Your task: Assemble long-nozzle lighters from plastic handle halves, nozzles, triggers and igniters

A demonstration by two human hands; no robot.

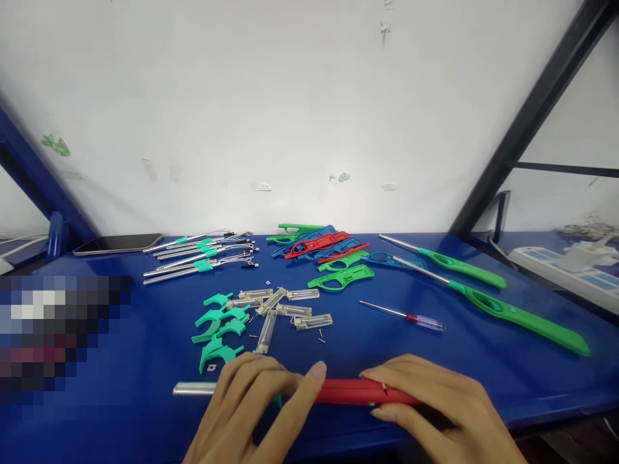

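A long lighter with a red body (pixel 345 390) and a silver metal tube (pixel 193 388) lies along the near edge of the blue table (pixel 483 361). My left hand (pixel 251 406) rests on its middle, fingers curled over the joint between tube and body, thumb stretched along the red part. My right hand (pixel 435 403) covers the red body's right end, fingers bent down on it. A small screw or pin shows by my right index finger.
Beyond lie teal trigger pieces (pixel 217 328), clear plastic tanks (pixel 285 309), silver tubes with teal collars (pixel 198 254), a pile of green, blue and red shells (pixel 324 248), a red-handled screwdriver (pixel 406 316), two finished green lighters (pixel 483 290), a phone (pixel 116 243) and a power strip (pixel 565 267).
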